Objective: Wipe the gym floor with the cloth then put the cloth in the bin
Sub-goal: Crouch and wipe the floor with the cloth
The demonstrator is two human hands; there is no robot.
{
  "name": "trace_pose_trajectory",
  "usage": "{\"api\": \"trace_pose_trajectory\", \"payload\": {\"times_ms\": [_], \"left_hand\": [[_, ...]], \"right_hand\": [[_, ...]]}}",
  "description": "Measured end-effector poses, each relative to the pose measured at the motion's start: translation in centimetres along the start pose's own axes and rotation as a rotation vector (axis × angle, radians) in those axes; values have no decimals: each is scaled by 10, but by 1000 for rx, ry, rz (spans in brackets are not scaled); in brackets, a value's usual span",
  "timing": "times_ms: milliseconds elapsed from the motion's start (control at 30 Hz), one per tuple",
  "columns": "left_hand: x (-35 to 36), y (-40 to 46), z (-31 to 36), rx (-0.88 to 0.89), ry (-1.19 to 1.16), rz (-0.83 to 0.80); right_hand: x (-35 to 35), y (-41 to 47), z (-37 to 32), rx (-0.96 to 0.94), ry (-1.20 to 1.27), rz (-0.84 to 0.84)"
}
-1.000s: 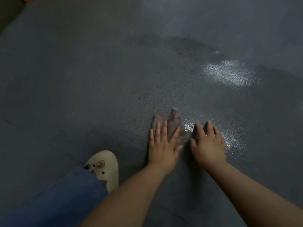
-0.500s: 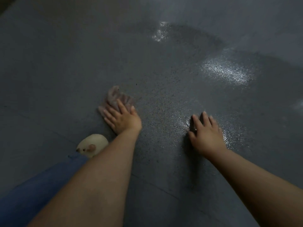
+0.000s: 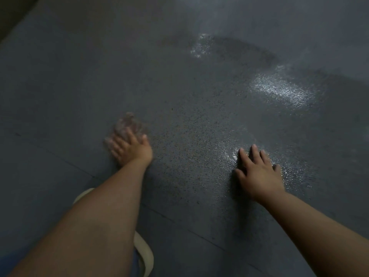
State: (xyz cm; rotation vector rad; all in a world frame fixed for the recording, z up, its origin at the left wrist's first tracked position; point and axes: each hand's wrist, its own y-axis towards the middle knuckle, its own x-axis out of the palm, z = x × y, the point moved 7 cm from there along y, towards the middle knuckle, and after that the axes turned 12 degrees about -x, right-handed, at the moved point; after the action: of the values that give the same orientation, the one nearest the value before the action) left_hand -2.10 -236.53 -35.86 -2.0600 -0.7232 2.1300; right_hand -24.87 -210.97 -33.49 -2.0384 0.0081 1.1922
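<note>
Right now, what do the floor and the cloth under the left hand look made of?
Floor: dark grey, finely pebbled, likely rubber or coated sheet; wet patches glint and a seam crosses it. Cloth: pinkish-grey, soft fabric, rumpled under the left hand; motion blur hides the weave.

- pretty dim overall, everything's a murky grey-blue
- bright speckled glare on the wet floor [image 3: 283, 90], mostly upper right
- left hand [image 3: 130, 147] and cloth [image 3: 127, 124] are smeared by motion blur
- right hand [image 3: 257, 172] is sharp, with a dark shadow on its left side
- corners go darker
</note>
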Motion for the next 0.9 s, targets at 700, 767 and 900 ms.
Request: {"api": "trace_pose_trajectory", "payload": {"times_ms": [700, 767, 900], "left_hand": [[44, -102, 76, 865, 532, -15], [21, -62, 80, 618, 381, -31], [10, -42, 86, 362, 237, -81]], "right_hand": [[-4, -3, 2, -56, -55, 102], [-6, -4, 5, -76, -74, 114], [-5, -3, 10, -101, -60, 142]]}}
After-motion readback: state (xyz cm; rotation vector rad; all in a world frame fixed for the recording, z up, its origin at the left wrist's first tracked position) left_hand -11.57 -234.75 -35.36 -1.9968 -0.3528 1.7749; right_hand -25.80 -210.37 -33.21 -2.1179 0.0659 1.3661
